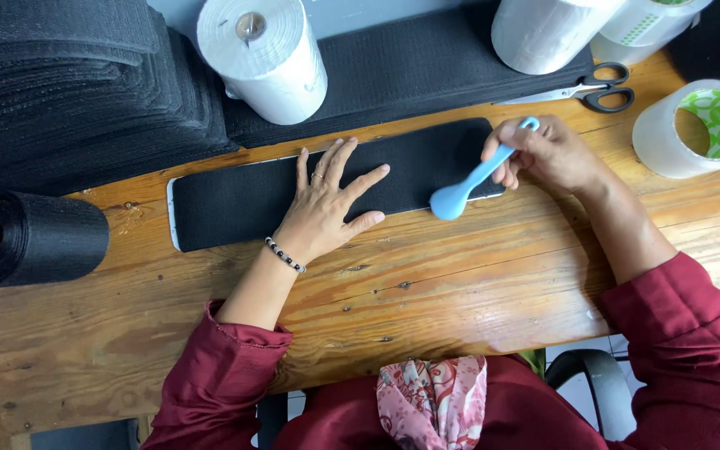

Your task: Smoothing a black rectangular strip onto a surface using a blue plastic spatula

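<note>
At frame centre, your left hand (325, 208) lies flat, fingers spread, on the black fabric strip (235, 200); your right hand (543, 154) pinches the blue tool (468, 185), hiding the strip's right end.

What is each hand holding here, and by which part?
The right hand grips a light blue spoon-shaped tool by its handle end. The left hand holds nothing, lying flat on the black strip.

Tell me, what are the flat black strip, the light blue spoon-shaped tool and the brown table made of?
The flat black strip looks like woven fabric or mesh: matte, with a fine grainy texture. The light blue spoon-shaped tool in the right hand seems to be smooth plastic, evenly coloured. The brown table is wood, likely varnished: grain lines, knots and a slight shine show.
</note>
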